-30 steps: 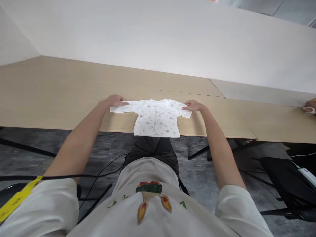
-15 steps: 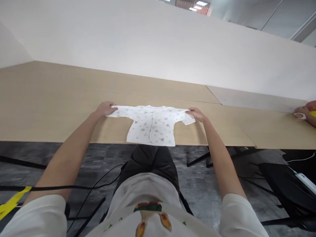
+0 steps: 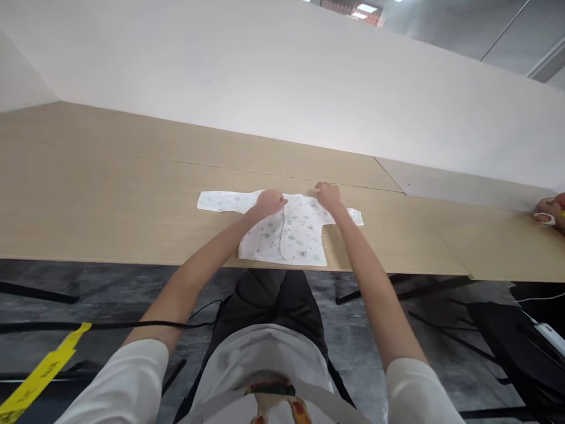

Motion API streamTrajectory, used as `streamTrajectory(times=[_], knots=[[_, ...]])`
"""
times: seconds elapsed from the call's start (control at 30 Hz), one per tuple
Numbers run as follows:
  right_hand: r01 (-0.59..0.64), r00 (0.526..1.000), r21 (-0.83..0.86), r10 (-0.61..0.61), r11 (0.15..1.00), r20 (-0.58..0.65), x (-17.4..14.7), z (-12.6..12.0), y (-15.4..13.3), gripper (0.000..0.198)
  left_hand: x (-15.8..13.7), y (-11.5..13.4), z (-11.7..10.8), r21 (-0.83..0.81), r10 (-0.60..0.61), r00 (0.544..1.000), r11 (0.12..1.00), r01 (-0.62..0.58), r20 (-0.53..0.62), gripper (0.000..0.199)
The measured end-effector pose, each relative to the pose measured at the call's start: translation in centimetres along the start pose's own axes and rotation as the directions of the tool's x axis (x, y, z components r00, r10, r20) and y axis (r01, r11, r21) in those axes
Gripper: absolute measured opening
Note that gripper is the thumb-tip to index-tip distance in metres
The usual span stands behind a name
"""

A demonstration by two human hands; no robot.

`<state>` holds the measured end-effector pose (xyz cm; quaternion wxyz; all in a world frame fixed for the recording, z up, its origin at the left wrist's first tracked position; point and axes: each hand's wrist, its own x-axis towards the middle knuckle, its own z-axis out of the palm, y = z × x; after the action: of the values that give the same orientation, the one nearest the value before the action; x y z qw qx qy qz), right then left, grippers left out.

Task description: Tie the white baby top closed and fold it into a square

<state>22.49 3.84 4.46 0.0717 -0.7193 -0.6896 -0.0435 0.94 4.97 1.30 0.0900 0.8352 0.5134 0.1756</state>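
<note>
Shirt (image 3: 282, 227), small and white with a scatter of tiny printed figures, lies flat and face up on the tabletop (image 3: 110, 200), and from where I watch I see both of the person's hands down on its upper part. The left hand (image 3: 270, 202) rests on the cloth at the shoulder, just left of the neckline, its grip curled with the fingers drawn in; whether it pinches a fold of fabric or only presses on it I cannot tell. The right hand (image 3: 327, 193) sits at the opposite shoulder, just right of the neckline, its grip likewise half curled on the cloth, and again I cannot make out a true pinch. Between the two grips runs the neck opening and the front placket. Outward from the left grip the long sleeve (image 3: 220, 201) stretches flat along the wood; outward from the right grip the other sleeve (image 3: 351, 216) pokes past the wrist. Below both grips the body of the shirt reaches toward the near edge of the tabletop, its hem lying just at that edge. Beyond the grips stands a plain white wall (image 3: 282, 88). Far off to the right of the right grip, at the picture's border, another person's hand (image 3: 551, 211) touches the tabletop, well apart from the shirt. Under the tabletop I see grey floor, a black cable (image 3: 110, 324) and a yellow tape strip (image 3: 39, 377)
</note>
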Motion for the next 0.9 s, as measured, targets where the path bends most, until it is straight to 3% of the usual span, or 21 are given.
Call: streamTrajectory(times=[0.07,0.17,0.27,0.4,0.6,0.77,0.9], knots=[[0.100,0.995,0.158,-0.102,0.982,0.003,-0.4,1.2,-3.5,0.028,0.2,0.5,1.2,-0.060,-0.034,0.999,0.998,0.033,-0.004,0.024],[0.137,0.989,0.310,-0.150,0.941,0.018,-1.2,3.3,-6.5,0.025,0.1,-0.3,2.3,-0.192,-0.012,1.000,0.981,0.006,-0.029,0.023],[0.097,0.995,0.477,-0.091,0.874,-0.034,-1.9,4.7,-7.0,0.027,-0.2,-0.9,2.6,-0.273,0.023,0.999,0.962,-0.030,-0.028,0.022],[0.051,0.999,0.693,-0.040,0.719,-0.031,-2.6,5.3,-6.1,0.022,-0.7,-0.4,2.3,-0.297,0.029,0.999,0.954,-0.039,-0.036,0.022],[0.052,0.998,0.778,-0.016,0.626,-0.054,-3.0,5.2,-6.1,0.023,-0.9,0.2,2.1,-0.214,-0.007,0.999,0.977,-0.003,-0.045,0.021],[-0.030,0.996,0.786,0.087,0.618,-0.030,-3.1,5.0,-6.6,0.027,-0.7,0.3,2.3,-0.137,0.003,0.997,0.991,-0.013,-0.071,0.024],[-0.074,0.985,0.808,0.167,0.585,-0.030,-3.1,5.0,-6.5,0.024,-0.9,0.6,2.4,-0.169,0.049,0.992,0.983,-0.068,-0.114,0.026]])
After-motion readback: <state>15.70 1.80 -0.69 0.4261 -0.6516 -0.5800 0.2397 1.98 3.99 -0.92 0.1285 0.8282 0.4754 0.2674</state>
